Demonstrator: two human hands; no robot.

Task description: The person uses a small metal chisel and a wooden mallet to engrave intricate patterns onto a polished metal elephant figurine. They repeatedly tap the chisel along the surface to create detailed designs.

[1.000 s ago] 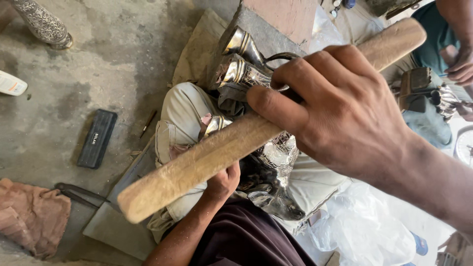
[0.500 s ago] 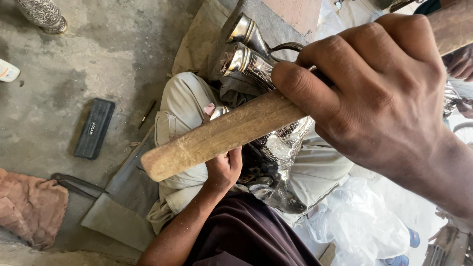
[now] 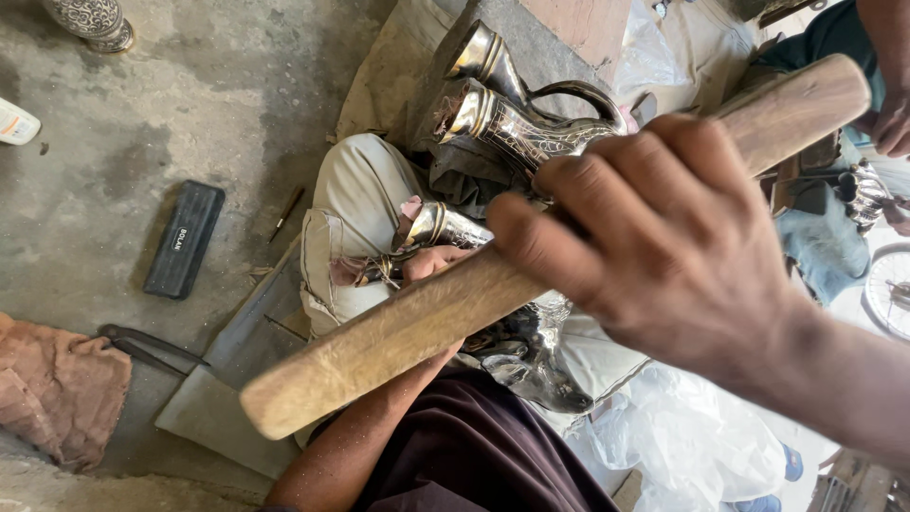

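Far left, on the concrete floor (image 3: 237, 85): a rust-coloured cloth (image 3: 57, 393), dark shears (image 3: 142, 343) beside it, and a flat black case (image 3: 184, 239). An ornate metal base (image 3: 90, 19) stands at the top left corner. None of these is being handled.

Centre: the left hand (image 3: 438, 264) reaches down over the lap, its fingers closed around the neck of an engraved silver ewer (image 3: 531, 327), which lies across the pale-trousered thigh (image 3: 365, 204). The body of the ewer is largely hidden behind the mallet. Two further silver ewers (image 3: 517, 123) lean side by side against a grey block (image 3: 555, 52) just above the knee.

Centre to right: a long wooden mallet (image 3: 398, 341) runs diagonally from lower left to upper right, raised above the ewer on the lap and not touching it. The right hand (image 3: 664, 237) grips it well up its length, fingers clamped tight around the wood.

Right edge: another person's hand (image 3: 891, 118) and more metalware (image 3: 858, 190), apart from this work.

Judgement: good practice here calls for the left hand to pin the neck firmly so that the piece cannot roll, and for the mallet to land square on the metal, clear of the holding fingers. A glancing blow could dent the engraving or strike the thumb.
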